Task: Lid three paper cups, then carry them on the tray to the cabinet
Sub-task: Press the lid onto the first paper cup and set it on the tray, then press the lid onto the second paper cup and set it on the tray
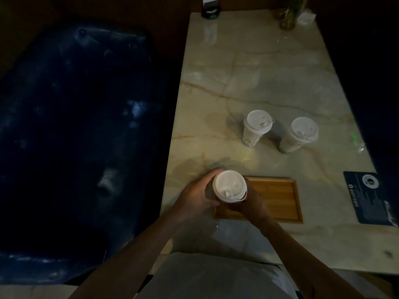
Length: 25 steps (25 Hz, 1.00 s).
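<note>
A paper cup with a white lid is held over the left end of a wooden tray near the table's front edge. My left hand curls round the cup's left side. My right hand grips its right side from below the lid. Whether the cup's base touches the tray is hidden by my hands. Farther back on the marble table stand two more lidded cups, one left and one right, close together and upright.
A dark card or sign lies flat at the table's right edge. A glass vase with stems and a dark holder stand at the far end. A dark blue seat fills the left side.
</note>
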Motion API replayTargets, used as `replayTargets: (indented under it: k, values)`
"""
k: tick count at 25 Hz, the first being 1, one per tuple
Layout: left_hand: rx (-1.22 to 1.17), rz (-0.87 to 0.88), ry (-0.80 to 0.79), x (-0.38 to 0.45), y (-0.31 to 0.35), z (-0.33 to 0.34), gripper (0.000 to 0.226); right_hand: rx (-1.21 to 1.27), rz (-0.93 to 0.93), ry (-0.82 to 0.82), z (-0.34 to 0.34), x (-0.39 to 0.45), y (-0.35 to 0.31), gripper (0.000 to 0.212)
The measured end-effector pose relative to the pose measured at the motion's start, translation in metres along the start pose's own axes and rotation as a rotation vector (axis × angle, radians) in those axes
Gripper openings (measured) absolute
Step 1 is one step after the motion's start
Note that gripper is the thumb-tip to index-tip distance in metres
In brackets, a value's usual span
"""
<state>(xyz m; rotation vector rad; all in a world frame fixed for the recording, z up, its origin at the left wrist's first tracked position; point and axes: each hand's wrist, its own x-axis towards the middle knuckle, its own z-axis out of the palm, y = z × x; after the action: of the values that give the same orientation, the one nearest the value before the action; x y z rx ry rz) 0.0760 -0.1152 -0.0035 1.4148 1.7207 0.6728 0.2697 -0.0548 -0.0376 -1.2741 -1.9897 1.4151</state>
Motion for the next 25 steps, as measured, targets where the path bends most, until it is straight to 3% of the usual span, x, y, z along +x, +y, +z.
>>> replayTargets:
  k: [3,6,10,13,15,20,22,25]
  values:
    - [0.004,-0.019,-0.027,-0.004,-0.006,0.002,0.113,0.01,0.032,0.024,-0.009,-0.004,0.006,0.087]
    - [0.046,0.014,-0.085,-0.01,-0.01,-0.007,0.111,-0.098,0.121,-0.035,-0.03,-0.006,0.02,0.093]
    - [0.152,0.012,-0.226,-0.005,-0.006,-0.044,0.094,-0.352,0.215,-0.161,-0.07,0.001,0.042,0.072]
    - [0.202,0.001,-0.175,0.016,0.011,-0.068,0.055,-0.42,0.304,-0.203,-0.097,0.012,0.048,0.059]
    - [0.377,0.028,-0.153,0.039,0.026,-0.072,0.045,-0.47,0.342,-0.227,-0.108,0.024,0.047,0.056]
    - [0.873,0.282,-0.157,0.116,0.069,-0.058,0.057,-0.477,0.435,-0.225,-0.125,0.063,0.049,0.061]
    - [0.883,0.366,-0.086,0.142,0.083,-0.049,0.057,-0.432,0.45,-0.193,-0.129,0.077,0.049,0.067]
    - [0.802,0.354,0.042,0.171,0.099,-0.032,0.058,-0.274,0.449,-0.046,-0.132,0.1,0.045,0.078]
